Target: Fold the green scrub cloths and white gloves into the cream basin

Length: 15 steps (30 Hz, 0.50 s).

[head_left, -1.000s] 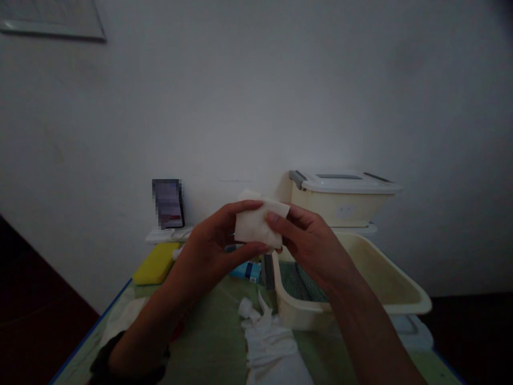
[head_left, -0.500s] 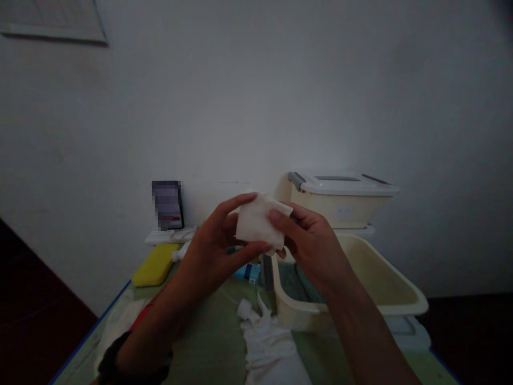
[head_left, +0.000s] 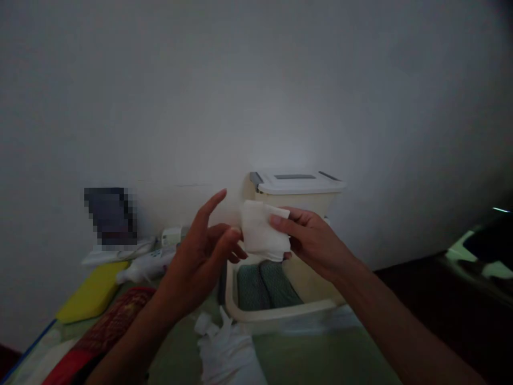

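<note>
A small folded white cloth is held up over the open bin, layered into a rough square. My right hand grips its right side, thumb in front and fingers behind. At the cloth's left edge is my left hand, index finger raised and fingers apart; its thumb tip is close to the edge, and whether it touches I cannot tell. Below, the cream plastic bin contains dark green folded fabric. A crumpled white gathered garment lies on the table in front of the bin.
A lidded cream box stands behind the bin against the wall. Leftward are a yellow block, a white bottle, a red patterned item and a blurred upright screen. The green table has a blue edge.
My left hand has let its grip on the cloth loosen and moved off leftward, index finger lifting. My right hand keeps holding the cloth. The view has turned right.
</note>
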Each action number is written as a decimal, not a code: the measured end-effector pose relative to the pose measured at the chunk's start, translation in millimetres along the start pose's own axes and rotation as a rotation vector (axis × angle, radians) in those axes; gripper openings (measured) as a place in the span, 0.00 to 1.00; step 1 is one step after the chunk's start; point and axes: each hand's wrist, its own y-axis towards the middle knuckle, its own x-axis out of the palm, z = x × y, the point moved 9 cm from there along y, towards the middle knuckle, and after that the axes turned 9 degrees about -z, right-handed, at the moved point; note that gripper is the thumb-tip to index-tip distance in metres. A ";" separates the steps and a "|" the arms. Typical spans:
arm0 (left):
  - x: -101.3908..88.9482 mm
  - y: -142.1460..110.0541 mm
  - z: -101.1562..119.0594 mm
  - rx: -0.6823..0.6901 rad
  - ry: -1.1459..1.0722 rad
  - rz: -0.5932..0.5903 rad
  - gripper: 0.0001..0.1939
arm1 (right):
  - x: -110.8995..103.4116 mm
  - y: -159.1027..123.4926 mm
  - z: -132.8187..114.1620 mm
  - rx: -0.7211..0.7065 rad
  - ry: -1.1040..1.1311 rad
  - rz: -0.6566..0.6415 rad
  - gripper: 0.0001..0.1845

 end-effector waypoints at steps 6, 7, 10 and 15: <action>14.1 30.8 -11.1 -0.039 0.437 0.000 0.16 | -59.6 -21.6 21.1 0.253 -0.240 -0.002 0.16; 17.5 34.1 -13.7 -0.020 0.513 -0.012 0.13 | -65.4 -24.1 26.8 0.298 -0.267 -0.022 0.16; 25.6 38.1 -26.9 0.037 0.664 -0.035 0.10 | -78.9 -30.0 41.5 0.395 -0.337 -0.054 0.13; 42.9 33.3 -51.9 0.109 0.767 -0.164 0.10 | -87.5 -30.6 55.3 0.492 -0.501 -0.074 0.13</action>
